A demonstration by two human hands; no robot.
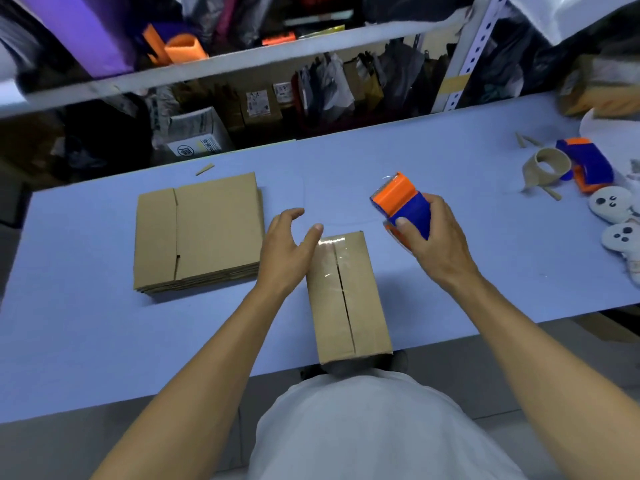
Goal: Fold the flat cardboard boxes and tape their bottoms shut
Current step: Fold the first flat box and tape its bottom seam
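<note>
clear tape [330,252] covered only the far seam of the folded box [346,299], so with your left hand [287,251] spread loose and your right hand [433,237] gripping the tape dispenser [398,202], the flaps could have sprung open.

- A folded box [348,296] stands on the worktop [86,323], clear tape over the far part of its seam.
- The left hand [289,249], fingers spread, touches the box's far left edge.
- The right hand [433,237] grips a tape dispenser [398,199] just above the worktop.
- Flat boxes [199,230] lie stacked to the left.
</note>
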